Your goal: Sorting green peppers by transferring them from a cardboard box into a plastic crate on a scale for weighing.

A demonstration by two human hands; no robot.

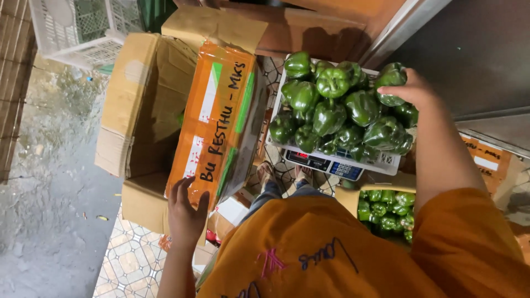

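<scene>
A patterned tile floor (130, 259) carries most of what shows here, giving way at the left to a wet grey concrete ground (49, 182). On the tiles an open cardboard box (149, 110) with an orange flap stands just beside a weighing scale (326, 163). The scale bears a white crate (386, 163) heaped with green bell peppers (337, 110). Lower right, another cardboard box (348, 198) holds more green peppers (386, 212). White plastic crates (72, 27) stand at the top left.

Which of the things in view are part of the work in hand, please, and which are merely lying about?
In hand: right hand on a green pepper; pepper pile in a tray on the scale; left hand on the cardboard box.

Lying about: white crates; lower peppers.
</scene>
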